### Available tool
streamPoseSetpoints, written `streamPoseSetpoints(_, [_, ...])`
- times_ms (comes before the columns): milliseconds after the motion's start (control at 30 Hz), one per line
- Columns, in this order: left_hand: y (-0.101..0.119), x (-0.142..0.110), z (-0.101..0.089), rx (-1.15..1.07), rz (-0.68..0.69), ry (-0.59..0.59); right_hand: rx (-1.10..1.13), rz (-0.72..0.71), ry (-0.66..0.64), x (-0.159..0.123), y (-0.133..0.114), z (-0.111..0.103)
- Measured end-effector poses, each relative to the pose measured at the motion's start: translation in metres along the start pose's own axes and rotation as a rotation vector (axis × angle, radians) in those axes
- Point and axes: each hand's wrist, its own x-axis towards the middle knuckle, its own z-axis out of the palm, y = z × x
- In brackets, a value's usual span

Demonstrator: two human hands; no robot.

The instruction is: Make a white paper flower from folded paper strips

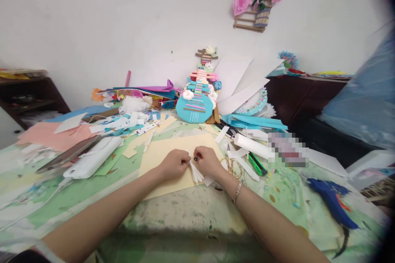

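Observation:
In the head view, my left hand (175, 163) and my right hand (207, 162) meet close together, fingers curled in, over a cream paper sheet (160, 152). A gathered piece of white paper (195, 174) is pinched between them, its narrow folds fanning downward below the fingers. My fingers hide its upper part. A small dark spot shows at my right fingertips, too small to name. Just right of my right hand lie gold-handled scissors (233, 167) and a green utility knife (256, 164).
A blue glue gun (335, 201) lies at the right. To the left are a white power strip (94, 157) and a pink paper sheet (55, 134). A turquoise craft guitar (195, 109) leans at the wall. A white paper roll (251, 146) lies behind the scissors.

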Motion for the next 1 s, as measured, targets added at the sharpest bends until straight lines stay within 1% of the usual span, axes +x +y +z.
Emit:
streamPoseSetpoints(300, [-0.004,0.003,0.004,-0.084,-0.002,-0.039,-0.125,0.000,0.053,-0.001,0.002,0.009])
streamPoseSetpoints(467, [-0.005,0.004,0.005,-0.093,-0.003,-0.067,-0.170,0.054,0.054,0.000,-0.001,0.010])
streamPoseSetpoints(600, [-0.003,0.006,0.003,-0.105,0.003,-0.087,-0.140,0.102,0.044,0.000,-0.003,0.011])
streamPoseSetpoints(700, [-0.002,0.006,0.000,-0.156,-0.016,-0.081,-0.061,0.132,0.063,0.001,-0.001,0.009])
streamPoseSetpoints(800, [-0.002,0.005,-0.003,-0.284,-0.092,-0.011,0.102,0.139,0.099,0.003,0.004,0.004])
streamPoseSetpoints(867, [-0.003,0.004,-0.004,-0.398,-0.164,0.008,0.258,0.161,0.080,0.003,0.009,0.001])
streamPoseSetpoints(933, [-0.005,0.004,-0.005,-0.526,-0.231,0.003,0.399,0.172,0.052,0.004,0.013,0.000])
streamPoseSetpoints(1000, [-0.006,0.004,-0.006,-0.645,-0.275,-0.001,0.489,0.168,0.029,0.004,0.016,0.001])
